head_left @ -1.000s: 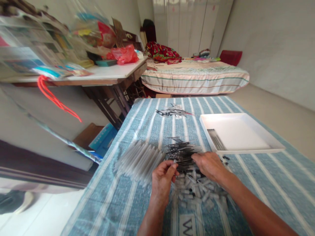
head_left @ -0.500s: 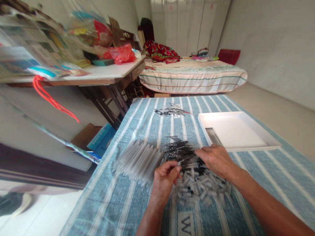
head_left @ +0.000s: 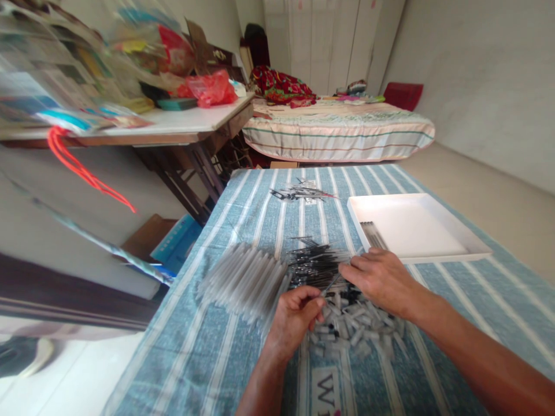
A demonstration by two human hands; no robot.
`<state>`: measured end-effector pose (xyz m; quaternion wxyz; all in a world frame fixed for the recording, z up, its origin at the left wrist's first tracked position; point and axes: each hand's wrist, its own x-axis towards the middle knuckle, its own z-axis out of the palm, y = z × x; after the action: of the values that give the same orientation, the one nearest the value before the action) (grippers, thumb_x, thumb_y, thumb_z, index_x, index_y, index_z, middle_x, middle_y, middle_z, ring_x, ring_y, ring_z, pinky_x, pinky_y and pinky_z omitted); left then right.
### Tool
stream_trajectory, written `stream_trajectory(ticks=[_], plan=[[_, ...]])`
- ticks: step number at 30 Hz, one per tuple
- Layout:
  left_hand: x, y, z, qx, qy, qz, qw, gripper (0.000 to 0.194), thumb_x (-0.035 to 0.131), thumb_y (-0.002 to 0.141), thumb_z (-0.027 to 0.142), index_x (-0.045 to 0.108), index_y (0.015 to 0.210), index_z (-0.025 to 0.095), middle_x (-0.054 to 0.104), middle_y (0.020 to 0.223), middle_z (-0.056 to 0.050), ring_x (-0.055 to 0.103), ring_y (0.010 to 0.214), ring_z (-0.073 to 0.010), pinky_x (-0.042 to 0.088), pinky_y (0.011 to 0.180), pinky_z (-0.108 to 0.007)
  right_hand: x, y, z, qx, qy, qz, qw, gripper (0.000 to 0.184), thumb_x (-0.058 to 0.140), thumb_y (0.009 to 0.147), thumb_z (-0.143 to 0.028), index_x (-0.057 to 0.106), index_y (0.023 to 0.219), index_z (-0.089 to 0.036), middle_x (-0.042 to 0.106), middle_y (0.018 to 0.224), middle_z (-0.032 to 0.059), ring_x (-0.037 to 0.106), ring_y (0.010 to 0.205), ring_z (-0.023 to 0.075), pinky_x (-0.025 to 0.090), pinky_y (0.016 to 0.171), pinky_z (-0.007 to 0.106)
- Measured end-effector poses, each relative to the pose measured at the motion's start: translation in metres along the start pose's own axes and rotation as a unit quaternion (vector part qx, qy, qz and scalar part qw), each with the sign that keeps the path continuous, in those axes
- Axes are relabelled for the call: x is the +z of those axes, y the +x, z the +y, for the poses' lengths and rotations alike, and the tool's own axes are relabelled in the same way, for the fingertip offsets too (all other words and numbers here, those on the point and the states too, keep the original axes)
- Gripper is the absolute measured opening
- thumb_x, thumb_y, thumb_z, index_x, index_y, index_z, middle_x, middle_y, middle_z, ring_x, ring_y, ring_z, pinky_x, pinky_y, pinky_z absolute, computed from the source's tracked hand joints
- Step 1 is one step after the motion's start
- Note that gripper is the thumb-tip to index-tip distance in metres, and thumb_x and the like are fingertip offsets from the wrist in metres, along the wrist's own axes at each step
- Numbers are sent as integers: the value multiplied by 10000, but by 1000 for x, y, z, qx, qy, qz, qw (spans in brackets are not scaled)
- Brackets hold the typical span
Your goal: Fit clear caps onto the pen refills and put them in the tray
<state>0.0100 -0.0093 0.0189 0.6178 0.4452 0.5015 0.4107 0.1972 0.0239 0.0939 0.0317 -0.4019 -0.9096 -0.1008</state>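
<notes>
From where I stand, striped cloth (head_left: 186, 335) stretches wide between the left forearm and the table's left edge. On the right, one white tray (head_left: 425, 225) sits near the right edge, its near-left corner just past the right hand (head_left: 375, 280), so room is tighter there. One slim piece (head_left: 332, 283) slants between the hands: the left hand (head_left: 297, 318) pinches its near end, and the right fingertips close narrowly on it farther up. Just beyond lie dark thin rods (head_left: 313, 260), too many to count; left of them, well over a dozen clear tubes (head_left: 245, 277). Short translucent caps (head_left: 362, 326), dozens of them, scatter at the near side. A small row of rods, blurred, lies along the tray's left wall.
</notes>
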Motion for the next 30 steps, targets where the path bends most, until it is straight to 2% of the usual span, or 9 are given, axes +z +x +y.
stream_trajectory(ticks=[7, 11, 14, 16, 18, 22, 25, 28, 30], plan=[[0, -2, 5, -26, -31, -37, 998, 188, 660, 687, 327, 664, 677, 139, 587, 480, -12, 440, 386, -86, 320, 389, -201, 3, 4, 0, 22, 19, -22, 999, 194, 445, 838, -99, 623, 830, -177, 624, 676, 46, 542, 597, 149, 294, 613, 291], [1, -3, 6, -40, -44, -50, 997, 186, 671, 680, 333, 667, 678, 147, 592, 480, -11, 454, 390, -94, 343, 393, -207, 5, 4, -8, -13, 45, -18, 999, 171, 449, 852, -131, 602, 790, -178, 618, 661, 33, 540, 596, 147, 303, 620, 288], [1, -4, 7, -19, -75, -46, 996, 168, 670, 693, 313, 675, 728, 148, 605, 506, -7, 479, 423, -98, 369, 415, -209, 6, 1, -16, -45, 96, 3, 994, 153, 438, 874, -178, 590, 860, -187, 620, 664, 15, 552, 621, 147, 311, 627, 283], [0, -5, 8, -1, -103, -41, 994, 158, 666, 705, 293, 678, 748, 141, 615, 532, -9, 498, 452, -98, 387, 437, -210, 9, -2, -20, -40, 132, 25, 990, 166, 420, 883, -178, 579, 928, -194, 632, 687, 7, 565, 645, 145, 318, 640, 275], [-1, -5, 9, 11, -130, -33, 991, 149, 671, 704, 276, 676, 752, 135, 629, 577, -14, 511, 474, -95, 396, 449, -209, 13, -6, -23, -31, 158, 27, 987, 176, 408, 885, -172, 582, 909, -194, 643, 695, 5, 577, 652, 142, 325, 644, 268], [-1, -5, 10, 21, -171, -11, 985, 144, 689, 688, 252, 665, 757, 127, 653, 660, -30, 523, 488, -91, 393, 436, -202, 25, -13, -34, -53, 181, -66, 980, 209, 414, 872, -168, 602, 785, -197, 681, 725, 9, 611, 654, 146, 346, 608, 255], [0, -5, 9, 19, -177, -19, 984, 138, 689, 693, 239, 662, 764, 124, 657, 671, -35, 528, 488, -92, 396, 436, -204, 33, -15, -46, -54, 170, -137, 974, 210, 431, 842, -137, 625, 790, -197, 707, 761, 22, 639, 666, 170, 367, 585, 258], [0, -5, 8, 21, -182, -25, 983, 122, 681, 704, 227, 660, 769, 126, 660, 682, -35, 528, 492, -88, 395, 439, -202, 39, -14, -54, -38, 164, -169, 971, 215, 450, 802, -97, 646, 805, -185, 716, 774, 44, 654, 687, 193, 390, 588, 262], [0, -5, 8, 23, -185, -25, 982, 118, 679, 706, 219, 657, 774, 125, 661, 687, -36, 529, 491, -87, 393, 434, -200, 42, -14, -55, -34, 180, -165, 969, 225, 445, 795, -91, 652, 795, -180, 717, 771, 54, 653, 682, 190, 402, 597, 259]])
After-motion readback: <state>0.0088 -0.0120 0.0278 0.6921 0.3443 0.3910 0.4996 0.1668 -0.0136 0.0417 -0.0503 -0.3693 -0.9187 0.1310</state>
